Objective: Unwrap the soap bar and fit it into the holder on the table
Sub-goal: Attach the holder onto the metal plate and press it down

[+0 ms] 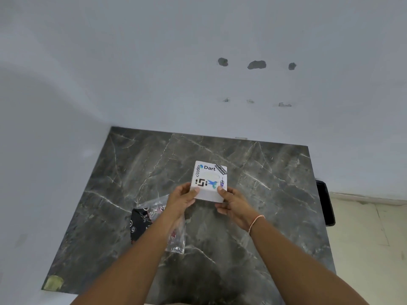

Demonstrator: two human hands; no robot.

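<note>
A white rectangular box (209, 179) with stickers on its lid ("Dart", "code", a blue bird) is held over the middle of the dark marble table (253, 216). My left hand (181, 198) grips its near left corner and my right hand (233, 204) grips its near right corner, thumbs on top. A crumpled clear plastic wrapper (176, 238) with a black printed piece (138, 223) lies on the table under my left forearm. I cannot tell whether the box is the soap holder or what it holds; no bare soap bar is visible.
The table stands in a corner, with white walls (198, 84) behind and to the left. A black object (326, 203) sits off the table's right edge, over a pale floor. A yellowish patch (52, 282) marks the near left corner.
</note>
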